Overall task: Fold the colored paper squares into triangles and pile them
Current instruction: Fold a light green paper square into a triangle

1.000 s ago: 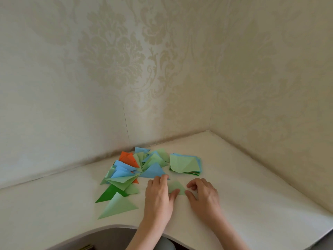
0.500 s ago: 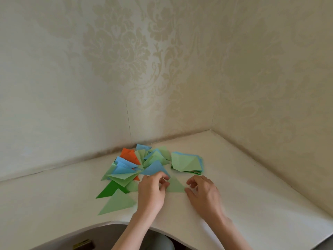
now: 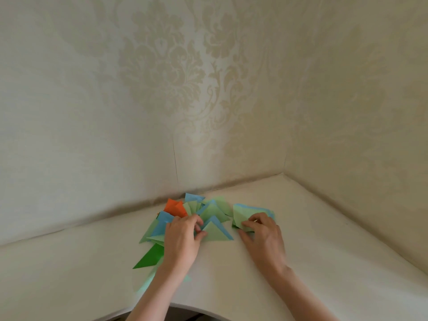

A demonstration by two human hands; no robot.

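Pinching the light green triangle [image 3: 214,232], left hand [image 3: 183,237] beside it.

On a white counter [image 3: 324,262], the left hand [image 3: 183,239] pinches a light green folded paper triangle [image 3: 215,232] by a scattered pile of coloured paper triangles [image 3: 185,212]. To the right, the right hand [image 3: 264,237] touches a stack of green and blue paper squares [image 3: 243,214].
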